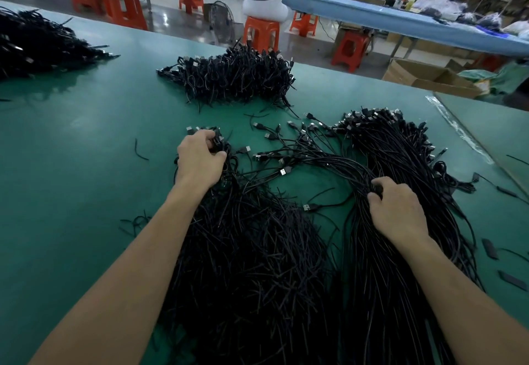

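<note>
A big spread of loose black USB cables (257, 264) lies on the green table (86, 164) in front of me. My left hand (200, 161) grips a small bunch of cable plugs (217, 142) at the spread's far left end. My right hand (398, 210) grips a bundle of cables (337, 164) that curves away to the left, with silver plugs fanned out at its ends. A long sheaf of cables (400, 147) runs under and beyond my right hand.
A heap of coiled cables (234, 75) sits at mid-table and another heap (34, 44) at the far left. Loose black ties (512, 280) lie near the right edge. Beyond the table a person sits on an orange stool (262, 32); cardboard boxes (429, 78) stand on the floor.
</note>
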{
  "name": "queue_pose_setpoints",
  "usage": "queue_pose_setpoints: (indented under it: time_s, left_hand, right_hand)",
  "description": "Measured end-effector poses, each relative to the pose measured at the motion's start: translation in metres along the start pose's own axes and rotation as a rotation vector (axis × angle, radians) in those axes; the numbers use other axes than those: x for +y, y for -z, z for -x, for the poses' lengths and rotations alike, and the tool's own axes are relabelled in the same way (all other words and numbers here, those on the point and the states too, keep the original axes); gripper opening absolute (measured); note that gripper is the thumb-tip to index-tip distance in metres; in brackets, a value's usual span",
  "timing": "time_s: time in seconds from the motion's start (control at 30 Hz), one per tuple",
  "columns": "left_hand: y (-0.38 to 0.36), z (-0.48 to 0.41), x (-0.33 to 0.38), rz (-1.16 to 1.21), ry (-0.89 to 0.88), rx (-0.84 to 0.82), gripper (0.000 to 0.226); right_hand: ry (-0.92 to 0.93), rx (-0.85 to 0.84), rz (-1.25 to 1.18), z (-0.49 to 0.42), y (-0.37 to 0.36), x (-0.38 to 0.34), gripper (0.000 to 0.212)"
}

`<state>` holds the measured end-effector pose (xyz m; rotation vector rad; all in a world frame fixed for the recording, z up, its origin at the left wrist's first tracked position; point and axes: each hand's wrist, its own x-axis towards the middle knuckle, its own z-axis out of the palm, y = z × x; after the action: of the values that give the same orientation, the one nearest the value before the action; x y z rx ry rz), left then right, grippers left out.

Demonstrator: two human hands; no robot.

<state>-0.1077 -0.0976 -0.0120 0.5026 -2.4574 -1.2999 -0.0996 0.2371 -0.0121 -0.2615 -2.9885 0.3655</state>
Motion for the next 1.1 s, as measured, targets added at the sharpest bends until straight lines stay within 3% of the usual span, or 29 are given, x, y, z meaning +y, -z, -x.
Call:
queue_pose_setpoints:
  time_s: [0.13,0.27,0.33,0.47,0.57,0.67,0.83,0.93,1.0,1.1]
  left_hand:
    - [-0.004,0.007,-0.002,-0.088,-0.042,0.035,0.05]
    - [-0.008,0.027,0.011,-0.087,-0.243,0.128,0.034]
    - [-0.01,0.035,0.022,-0.046,-0.369,0.014,0.03]
    - [-0.024,0.054,0.043,-0.034,-0.538,-0.406,0.051]
    - [-0.042,0.063,0.048,0.059,-0.636,-0.543,0.034]
    - [-0.052,0.064,0.046,0.222,-0.537,-0.486,0.02]
    - [-0.049,0.051,0.043,0.486,-0.171,-0.142,0.048]
    - [-0.029,0.038,0.045,0.56,-0.219,0.05,0.045]
    - [-0.012,0.032,0.043,0.507,-0.267,0.051,0.043]
    - [0.014,0.035,0.035,0.39,-0.288,-0.282,0.036]
  right_hand:
    - [0.065,0.055,0.042,0.001,0.002,-0.002,0.021]
    - [0.207,0.082,-0.029,0.008,0.009,-0.023,0.023]
    - [0.256,0.012,-0.258,0.015,0.016,-0.046,0.019]
    - [0.392,-0.135,-0.522,0.043,0.03,-0.089,0.023]
    - [0.475,-0.215,-0.636,0.063,0.035,-0.103,0.023]
    - [0.535,-0.226,-0.772,0.073,0.048,-0.106,0.019]
    - [0.592,-0.091,-0.99,0.073,0.077,-0.1,0.02]
    - [0.528,-0.055,-0.874,0.065,0.076,-0.092,0.025]
    - [0.482,-0.098,-0.681,0.057,0.068,-0.086,0.024]
    - [0.392,-0.212,-0.396,0.05,0.052,-0.075,0.018]
